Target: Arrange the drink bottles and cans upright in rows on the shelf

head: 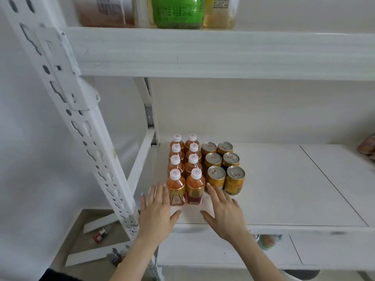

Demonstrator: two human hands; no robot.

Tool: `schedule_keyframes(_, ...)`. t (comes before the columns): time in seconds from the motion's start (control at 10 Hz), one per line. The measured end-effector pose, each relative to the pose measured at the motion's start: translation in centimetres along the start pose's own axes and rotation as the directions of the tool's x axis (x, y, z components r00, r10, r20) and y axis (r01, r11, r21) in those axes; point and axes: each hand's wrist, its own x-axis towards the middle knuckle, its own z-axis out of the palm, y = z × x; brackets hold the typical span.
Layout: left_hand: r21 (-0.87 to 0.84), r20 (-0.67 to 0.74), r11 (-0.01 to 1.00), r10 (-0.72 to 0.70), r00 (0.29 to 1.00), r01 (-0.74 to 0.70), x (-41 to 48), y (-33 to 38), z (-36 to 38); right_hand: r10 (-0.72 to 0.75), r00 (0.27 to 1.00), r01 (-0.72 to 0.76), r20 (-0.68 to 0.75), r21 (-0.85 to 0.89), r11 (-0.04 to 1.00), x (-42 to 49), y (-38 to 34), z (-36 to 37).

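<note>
Several small orange drink bottles [176, 186] with white caps stand upright in two rows at the left end of the white shelf [284, 199]. Right beside them, several gold cans [235, 181] stand upright in two rows. My left hand [157, 211] lies flat and open on the shelf, its fingers touching the left side of the front left bottle. My right hand [225, 209] is open too, fingers spread, its fingertips reaching the base of the front left can [216, 177]. Neither hand holds anything.
The shelf's perforated white upright [85, 126] rises at the left. An upper shelf [223, 53] carries large bottles, one green [177, 12]. Something orange-brown [368, 148] shows at the far right edge. Small items lie on the floor [100, 235] below left.
</note>
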Motion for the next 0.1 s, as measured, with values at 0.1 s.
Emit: schedule_keyframes(0.1, 0.053, -0.016, 0.998, 0.025, 1.0, -0.024, -1.03, 0.9, -0.36, 0.004, 0.998, -0.012, -0.059, -0.13, 0.991, -1.52, 1.01, -0.17)
